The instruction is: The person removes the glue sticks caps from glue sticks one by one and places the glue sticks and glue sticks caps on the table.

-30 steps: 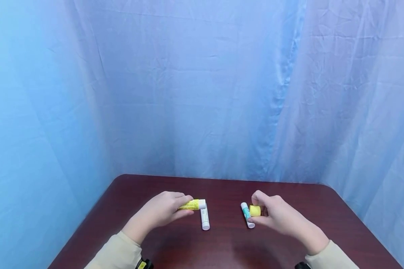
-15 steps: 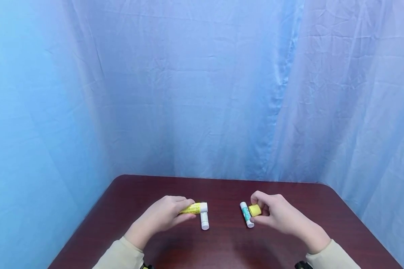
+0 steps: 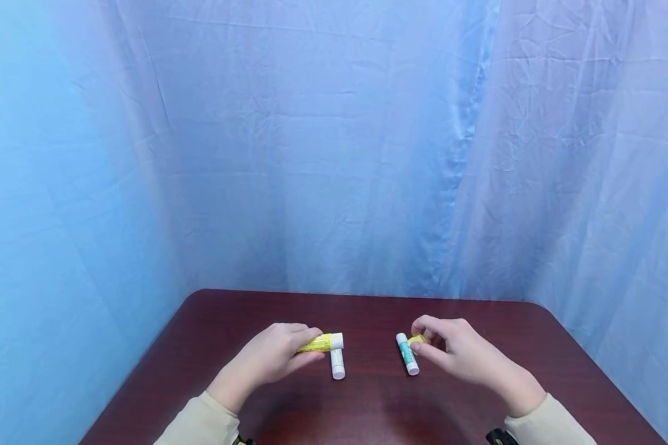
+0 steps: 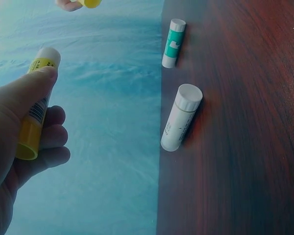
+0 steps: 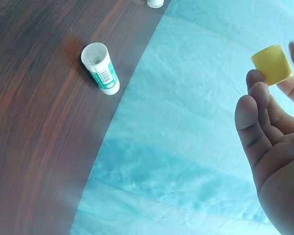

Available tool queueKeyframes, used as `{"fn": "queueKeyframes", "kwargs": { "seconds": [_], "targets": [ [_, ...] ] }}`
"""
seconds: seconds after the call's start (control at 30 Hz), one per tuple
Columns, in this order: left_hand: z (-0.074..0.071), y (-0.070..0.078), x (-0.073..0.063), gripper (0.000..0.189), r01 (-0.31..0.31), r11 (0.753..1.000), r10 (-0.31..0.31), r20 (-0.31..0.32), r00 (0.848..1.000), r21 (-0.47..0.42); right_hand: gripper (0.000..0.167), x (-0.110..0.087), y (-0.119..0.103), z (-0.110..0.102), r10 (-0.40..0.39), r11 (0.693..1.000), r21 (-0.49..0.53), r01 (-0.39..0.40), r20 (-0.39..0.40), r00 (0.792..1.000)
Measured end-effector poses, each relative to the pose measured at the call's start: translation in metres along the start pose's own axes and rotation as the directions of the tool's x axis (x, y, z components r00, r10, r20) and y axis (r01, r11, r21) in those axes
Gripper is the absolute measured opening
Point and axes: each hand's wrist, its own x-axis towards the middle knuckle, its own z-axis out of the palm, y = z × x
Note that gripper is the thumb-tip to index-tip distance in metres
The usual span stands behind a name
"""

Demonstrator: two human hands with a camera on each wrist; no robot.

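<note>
My left hand (image 3: 273, 355) grips a yellow glue stick (image 3: 318, 343), thumb along its label and fingers curled beneath. Its white end (image 4: 50, 55) points right in the head view, with no yellow cap over it. Off to the right, my right hand (image 3: 462, 351) holds a short yellow cap (image 5: 272, 64) between its fingertips; the thumb covers part of it in the head view. A white glue stick (image 4: 181, 117) lies on the table below the held stick. Close to the cap, a white glue stick with a teal label (image 5: 103, 71) lies at a slant.
The dark red wooden table (image 3: 367, 402) has rounded far corners. Blue curtains (image 3: 334, 154) hang behind it and at both sides. Black wrist straps (image 3: 501, 436) show at the sleeves (image 3: 545, 423).
The yellow cap has turned in my right fingers and is now more hidden behind the thumb. My left hand has shifted slightly right with the yellow glue stick. Both sticks on the table stay put.
</note>
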Motion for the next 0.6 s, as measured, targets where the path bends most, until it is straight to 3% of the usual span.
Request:
{"fn": "queueKeyframes", "kwargs": {
  "seconds": [0.4, 0.6],
  "targets": [
    [0.008, 0.003, -0.002, 0.024, 0.089, 0.996, -0.089, 0.015, 0.996, 0.029, 0.020, 0.001, -0.003, 0.000, 0.047, 0.999, -0.003, -0.047, 0.046, 0.998],
    [0.012, 0.002, -0.001, 0.029, 0.077, 0.993, -0.073, -0.054, 0.996, 0.087, 0.021, 0.005, -0.005, 0.004, 0.036, 0.999, 0.009, -0.037, 0.047, 0.998]
  ]
}}
